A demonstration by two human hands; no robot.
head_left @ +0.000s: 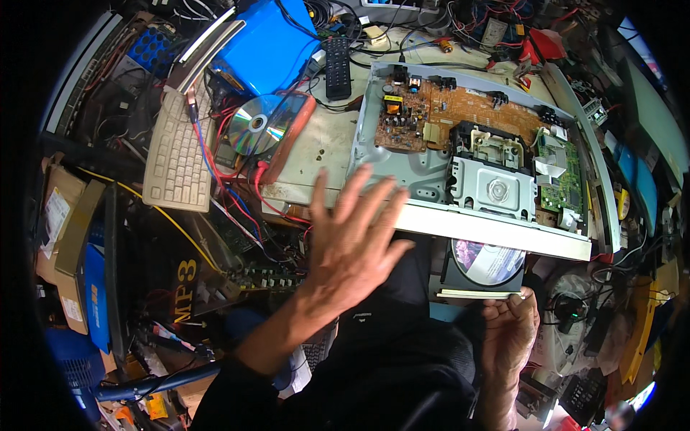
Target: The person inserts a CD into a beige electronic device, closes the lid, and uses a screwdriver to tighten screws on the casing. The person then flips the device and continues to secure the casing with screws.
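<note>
An opened disc player (402,169) lies on the worktop with its boards and drive bare. From its white front panel (496,228) the black disc tray (452,276) sticks out toward me, carrying a printed disc (496,262). My right hand (512,323) has its fingers curled at the right end of the tray's pale front strip, gripping that corner. Fingers spread, my left hand (352,244) reaches to the player's front left corner and holds nothing. Whether its fingertips touch the casing I cannot tell. Inside, the drive unit (492,183) sits behind the tray, beside a green circuit board (563,172).
Left of the player, a shiny disc (256,124) rests near a red-edged device (291,140) with red and blue leads. A keyboard (177,151), remote control (337,68) and blue box (266,44) stand farther left and back. A long metal panel (583,144) leans along the right side.
</note>
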